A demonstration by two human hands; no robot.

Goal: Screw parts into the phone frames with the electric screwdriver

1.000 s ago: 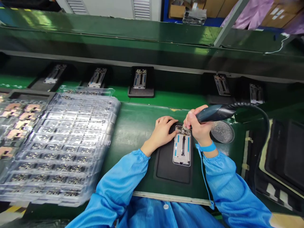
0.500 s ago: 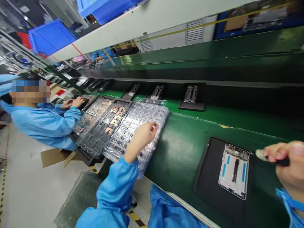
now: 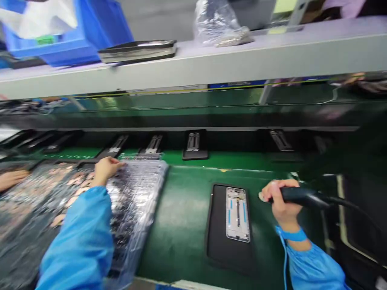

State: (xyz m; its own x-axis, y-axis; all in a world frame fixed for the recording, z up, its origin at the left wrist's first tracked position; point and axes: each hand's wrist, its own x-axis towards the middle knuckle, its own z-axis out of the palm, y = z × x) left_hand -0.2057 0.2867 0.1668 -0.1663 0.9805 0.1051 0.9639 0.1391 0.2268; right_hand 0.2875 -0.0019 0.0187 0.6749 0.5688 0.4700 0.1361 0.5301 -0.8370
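My right hand (image 3: 279, 205) is wrapped round a dark electric screwdriver (image 3: 302, 196) with a black cable, held just right of a phone frame (image 3: 238, 214). The frame lies face up on a black fixture mat (image 3: 217, 233) on the green bench. My left hand (image 3: 105, 169) reaches far left and rests on the top of a stack of clear plastic part trays (image 3: 136, 193). Its fingers are curled at the far edge of the trays; motion blur hides whether they hold a part.
A green conveyor (image 3: 236, 159) behind the bench carries several black fixtures with phone frames (image 3: 193, 144). A grey shelf (image 3: 211, 60) above holds a blue bin (image 3: 75, 36) and a plastic bag. Another person's hand (image 3: 10, 179) shows at the far left.
The view has swung back toward the bench centre. My left hand moved up to the far edge of the tray stack. My right hand with the screwdriver stays beside the phone frame.
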